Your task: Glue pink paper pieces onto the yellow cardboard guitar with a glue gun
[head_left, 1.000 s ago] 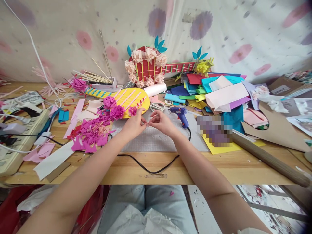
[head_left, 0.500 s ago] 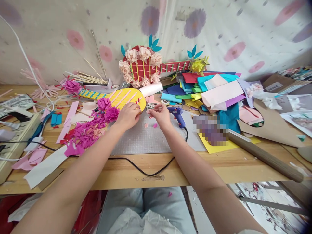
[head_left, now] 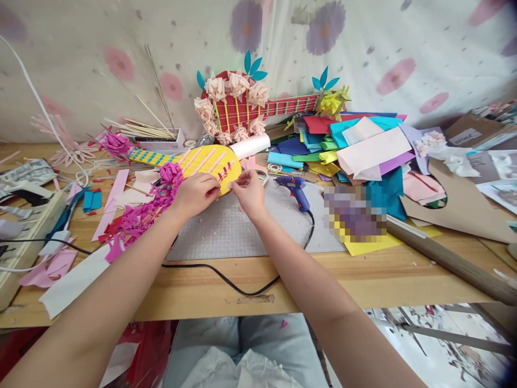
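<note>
A yellow paper guitar (head_left: 207, 157) with pink strips and small red pieces lies at mid-table, its neck pointing left. My left hand (head_left: 196, 195) rests by its near edge, fingers curled in; what they hold, if anything, is hidden. At the guitar's rounded right end, my right hand (head_left: 249, 195) has thumb and fingers pinched together, on something too small to make out. A pale loop, perhaps a scissors handle (head_left: 263, 176), shows just behind this hand. Magenta paper flowers (head_left: 170, 175) border the guitar beside my left wrist. Under both hands is a grey cutting mat (head_left: 226, 237).
A blue glue gun (head_left: 297, 189) lies right of my hands, its black cord (head_left: 226, 277) looping along the front. Behind stands a red paper guitar (head_left: 278, 106) with pale roses. Coloured paper sheets (head_left: 371, 151) pile up at right; a power strip (head_left: 28, 248) sits at left.
My right hand has moved left to the guitar's end. My left hand has shifted left and towards me, uncovering more of the red pieces. The view has tilted slightly.
</note>
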A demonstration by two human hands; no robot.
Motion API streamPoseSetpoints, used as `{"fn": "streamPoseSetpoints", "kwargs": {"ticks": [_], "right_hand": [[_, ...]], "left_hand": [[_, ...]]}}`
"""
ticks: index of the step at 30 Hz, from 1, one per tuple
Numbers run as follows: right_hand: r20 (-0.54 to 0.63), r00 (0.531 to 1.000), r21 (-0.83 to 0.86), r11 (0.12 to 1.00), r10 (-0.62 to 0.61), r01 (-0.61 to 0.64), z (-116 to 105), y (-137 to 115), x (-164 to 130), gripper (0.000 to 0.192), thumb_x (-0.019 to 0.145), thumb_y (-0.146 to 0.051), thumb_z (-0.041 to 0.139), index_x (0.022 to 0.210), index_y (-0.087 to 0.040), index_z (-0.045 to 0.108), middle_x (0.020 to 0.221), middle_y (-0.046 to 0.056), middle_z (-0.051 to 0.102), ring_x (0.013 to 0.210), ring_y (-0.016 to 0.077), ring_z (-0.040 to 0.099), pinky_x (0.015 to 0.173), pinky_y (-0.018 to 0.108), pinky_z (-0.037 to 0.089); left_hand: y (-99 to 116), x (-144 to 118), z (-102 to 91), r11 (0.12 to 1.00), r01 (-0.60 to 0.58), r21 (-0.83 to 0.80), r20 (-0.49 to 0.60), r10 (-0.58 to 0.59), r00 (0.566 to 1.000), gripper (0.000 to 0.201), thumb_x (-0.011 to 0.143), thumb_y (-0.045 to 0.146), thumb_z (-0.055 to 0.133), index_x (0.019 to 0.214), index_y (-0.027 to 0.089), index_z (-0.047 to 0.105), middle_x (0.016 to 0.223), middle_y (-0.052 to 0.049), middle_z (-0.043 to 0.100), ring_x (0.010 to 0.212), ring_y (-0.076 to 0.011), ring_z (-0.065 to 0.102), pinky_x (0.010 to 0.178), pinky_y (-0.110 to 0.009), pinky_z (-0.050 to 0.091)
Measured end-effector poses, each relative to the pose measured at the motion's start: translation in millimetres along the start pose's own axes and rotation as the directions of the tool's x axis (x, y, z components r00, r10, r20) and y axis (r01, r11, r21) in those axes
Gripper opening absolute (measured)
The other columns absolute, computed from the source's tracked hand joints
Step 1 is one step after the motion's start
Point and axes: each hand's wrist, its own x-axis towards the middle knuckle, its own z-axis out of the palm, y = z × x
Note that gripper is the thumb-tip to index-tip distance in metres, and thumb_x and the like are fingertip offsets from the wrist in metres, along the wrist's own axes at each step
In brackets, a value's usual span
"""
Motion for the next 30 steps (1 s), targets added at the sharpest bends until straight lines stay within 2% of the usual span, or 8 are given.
{"fn": "streamPoseSetpoints", "kwargs": {"ticks": [5, 11, 19, 24, 30], "right_hand": [[-0.020, 1.000, -0.086, 0.996, -0.018, 0.016, 8.2, -4.2, -7.2, 0.023, 0.068, -0.020, 0.057, 0.080, -0.024, 0.038, 0.075, -0.002, 0.058, 0.070, 0.0153, 0.060, 0.074, 0.034, 0.048], [-0.024, 1.000, -0.203, 0.979, -0.003, -0.002, 15.6, -8.3, -14.7, 0.015, 0.072, -0.019, 0.052, 0.082, -0.024, 0.041, 0.081, 0.002, 0.059, 0.078, 0.0176, 0.060, 0.076, 0.033, 0.045], [-0.064, 0.996, -0.274, 0.961, -0.056, 0.037, 20.5, -10.4, -17.5, 0.014, 0.072, -0.017, 0.050, 0.078, -0.023, 0.039, 0.075, 0.000, 0.058, 0.070, 0.0159, 0.058, 0.068, 0.029, 0.042], [-0.081, 0.994, -0.285, 0.958, -0.066, 0.041, 23.1, -11.5, -19.7, 0.013, 0.072, -0.017, 0.050, 0.076, -0.022, 0.039, 0.071, -0.003, 0.057, 0.065, 0.0142, 0.059, 0.070, 0.029, 0.042], [-0.074, 0.996, -0.223, 0.975, -0.041, 0.023, 22.7, -13.7, -21.9, 0.013, 0.072, -0.019, 0.052, 0.075, -0.022, 0.040, 0.074, -0.002, 0.060, 0.067, 0.0146, 0.061, 0.073, 0.030, 0.044]], "left_hand": [[-4.6, -5.8, 2.7, 1.000, -0.025, -0.015, -0.034, 0.024, 0.999, 0.020, 0.080, 0.019, 0.046, 0.072, 0.020, 0.065, 0.086, -0.003, 0.069, 0.085, -0.0171, 0.062, 0.082, -0.031, 0.046], [-7.5, -9.3, 4.7, 1.000, -0.005, -0.026, -0.044, 0.004, 0.999, 0.020, 0.081, 0.022, 0.046, 0.077, 0.019, 0.066, 0.089, -0.004, 0.069, 0.088, -0.0166, 0.062, 0.084, -0.030, 0.046], [-13.2, -9.3, 10.6, 0.997, -0.072, -0.017, -0.118, 0.069, 0.991, 0.018, 0.081, 0.022, 0.049, 0.075, 0.018, 0.065, 0.086, -0.005, 0.068, 0.084, -0.0175, 0.062, 0.080, -0.031, 0.048], [-13.0, -7.8, 10.0, 0.998, -0.056, -0.001, -0.112, 0.055, 0.992, 0.018, 0.081, 0.024, 0.049, 0.074, 0.019, 0.065, 0.083, -0.005, 0.068, 0.082, -0.0182, 0.063, 0.077, -0.032, 0.049], [-13.3, -7.3, 9.0, 0.998, -0.070, 0.004, -0.107, 0.070, 0.992, 0.018, 0.081, 0.024, 0.049, 0.075, 0.019, 0.065, 0.084, -0.005, 0.068, 0.083, -0.0182, 0.063, 0.077, -0.032, 0.049]]}}
